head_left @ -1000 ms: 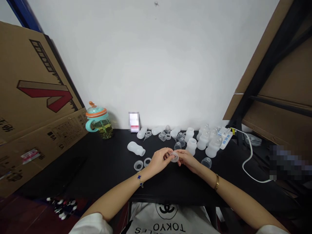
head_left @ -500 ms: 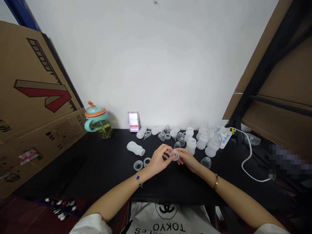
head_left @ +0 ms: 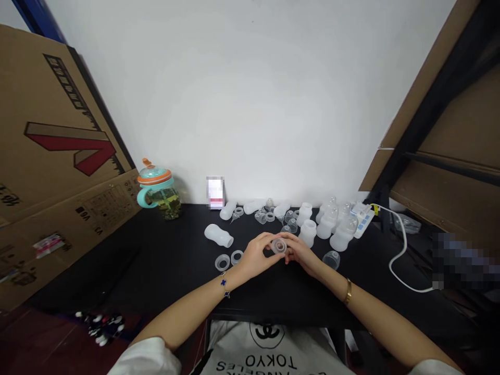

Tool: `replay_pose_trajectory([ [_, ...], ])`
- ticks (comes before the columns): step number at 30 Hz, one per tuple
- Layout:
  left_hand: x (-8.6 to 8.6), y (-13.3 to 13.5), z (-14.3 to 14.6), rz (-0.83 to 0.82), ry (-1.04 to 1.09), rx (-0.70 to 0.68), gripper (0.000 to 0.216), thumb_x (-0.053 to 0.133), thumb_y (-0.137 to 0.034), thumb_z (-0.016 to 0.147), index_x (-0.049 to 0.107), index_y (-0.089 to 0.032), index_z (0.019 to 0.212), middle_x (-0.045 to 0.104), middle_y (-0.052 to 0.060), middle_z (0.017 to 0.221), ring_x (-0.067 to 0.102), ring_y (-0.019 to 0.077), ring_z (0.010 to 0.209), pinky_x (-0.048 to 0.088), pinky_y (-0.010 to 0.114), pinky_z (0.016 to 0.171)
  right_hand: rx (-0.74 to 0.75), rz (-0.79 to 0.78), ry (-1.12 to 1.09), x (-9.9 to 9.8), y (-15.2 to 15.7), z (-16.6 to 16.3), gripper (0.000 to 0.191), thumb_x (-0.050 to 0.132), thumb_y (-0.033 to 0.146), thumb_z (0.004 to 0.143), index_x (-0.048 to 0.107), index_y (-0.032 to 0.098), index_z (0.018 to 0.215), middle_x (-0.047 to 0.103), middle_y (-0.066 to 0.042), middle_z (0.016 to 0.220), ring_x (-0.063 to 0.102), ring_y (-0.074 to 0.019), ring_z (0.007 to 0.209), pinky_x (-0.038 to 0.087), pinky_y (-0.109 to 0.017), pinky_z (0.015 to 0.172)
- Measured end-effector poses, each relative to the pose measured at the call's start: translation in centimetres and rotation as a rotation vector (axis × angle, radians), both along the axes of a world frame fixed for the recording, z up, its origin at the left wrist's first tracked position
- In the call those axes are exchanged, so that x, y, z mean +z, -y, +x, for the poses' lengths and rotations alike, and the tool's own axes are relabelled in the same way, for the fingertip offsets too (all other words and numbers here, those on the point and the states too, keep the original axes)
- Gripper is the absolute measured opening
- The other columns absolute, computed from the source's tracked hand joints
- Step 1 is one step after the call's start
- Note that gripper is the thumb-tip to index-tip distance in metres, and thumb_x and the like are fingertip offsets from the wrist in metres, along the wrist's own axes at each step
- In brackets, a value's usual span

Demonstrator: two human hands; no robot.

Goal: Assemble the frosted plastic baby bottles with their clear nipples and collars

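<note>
Between my fingers, above the black table, is a translucent bottle collar ring (head_left: 278,246), its round opening facing me. My left hand (head_left: 258,256) grips its left side between thumb and fingers. From the right, my right hand (head_left: 300,252) holds the same ring, fingers curled around its edge. Whether a nipple sits inside the ring is too small to tell. Two loose collar rings, one (head_left: 222,262) farther left and one (head_left: 236,257) nearer, lie beside my left hand. A white baby bottle (head_left: 219,236) lies on its side behind them. A clear cap (head_left: 331,260) rests right of my right hand.
Open bottles (head_left: 308,233) and capped bottles (head_left: 344,233) stand at the back right, with loose nipples and caps (head_left: 289,225) nearby. A teal-lidded jug (head_left: 164,195) and a phone (head_left: 215,193) stand along the wall. A white cable (head_left: 402,250) runs down the right side.
The ring has turned in my fingers so its opening faces me more squarely. Both hands stay at nearly the same place; the view has shifted slightly.
</note>
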State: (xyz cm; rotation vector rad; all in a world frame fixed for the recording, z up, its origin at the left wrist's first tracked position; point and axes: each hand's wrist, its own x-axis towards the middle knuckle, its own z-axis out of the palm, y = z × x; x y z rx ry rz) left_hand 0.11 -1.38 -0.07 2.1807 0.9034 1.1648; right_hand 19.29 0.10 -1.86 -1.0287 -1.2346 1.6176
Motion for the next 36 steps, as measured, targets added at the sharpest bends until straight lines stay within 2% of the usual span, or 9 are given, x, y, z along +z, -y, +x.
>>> replay_pose_trajectory([
  [2,-0.16,-0.18,0.00,-0.013,0.037,0.034,0.038,0.072,-0.032,0.083,0.064,-0.023,0.119,0.066,0.006,0.108,0.065,0.0167,0.085,0.058,0.029,0.076,0.008,0.006,0.000,0.14,0.01,0.01,0.039,0.068,0.048,0.083,0.062,0.023,0.113,0.067,0.000,0.078,0.060,-0.0106,0.053,0.050,-0.022,0.048],
  [7,-0.29,-0.46,-0.12,-0.024,0.074,0.055,0.035,0.069,-0.031,0.084,0.064,-0.022,0.118,0.068,0.007,0.114,0.068,0.0168,0.088,0.058,0.030,0.079,0.104,-0.007,-0.063,0.17,-0.03,-0.09,0.038,0.069,0.053,0.082,0.064,0.018,0.097,0.063,0.000,0.073,0.062,-0.0125,0.058,0.048,-0.021,0.047],
  [15,-0.21,-0.34,-0.19,0.004,0.053,0.045,0.036,0.069,-0.032,0.085,0.063,-0.022,0.119,0.067,0.007,0.115,0.068,0.0153,0.083,0.057,0.029,0.078,0.173,-0.020,-0.136,0.03,-0.17,0.05,0.040,0.070,0.054,0.082,0.063,0.018,0.096,0.062,0.000,0.070,0.060,-0.0114,0.057,0.048,-0.020,0.047],
  [21,-0.20,-0.44,-0.26,0.011,0.020,0.043,0.039,0.070,-0.038,0.085,0.063,-0.022,0.120,0.067,0.008,0.116,0.067,0.0175,0.084,0.057,0.033,0.081,0.179,-0.010,-0.138,-0.12,-0.13,-0.01,0.039,0.071,0.055,0.082,0.062,0.019,0.094,0.061,0.001,0.070,0.060,-0.0116,0.058,0.049,-0.021,0.049],
  [29,-0.13,-0.40,-0.23,0.025,0.012,0.036,0.037,0.072,-0.030,0.083,0.064,-0.022,0.119,0.066,0.008,0.117,0.067,0.0165,0.083,0.056,0.033,0.083,0.173,-0.015,-0.151,-0.55,-0.14,-0.08,0.041,0.071,0.056,0.081,0.061,0.019,0.095,0.062,0.000,0.071,0.062,-0.0130,0.059,0.051,-0.022,0.049],
  [36,-0.50,-0.47,-0.27,0.001,-0.011,0.044,0.045,0.074,-0.029,0.081,0.060,-0.022,0.122,0.068,0.006,0.115,0.068,0.0184,0.089,0.057,0.032,0.083,0.191,-0.031,-0.134,-0.52,-0.20,-0.06,0.040,0.070,0.055,0.083,0.060,0.019,0.096,0.064,-0.001,0.074,0.064,-0.0131,0.061,0.053,-0.022,0.050],
])
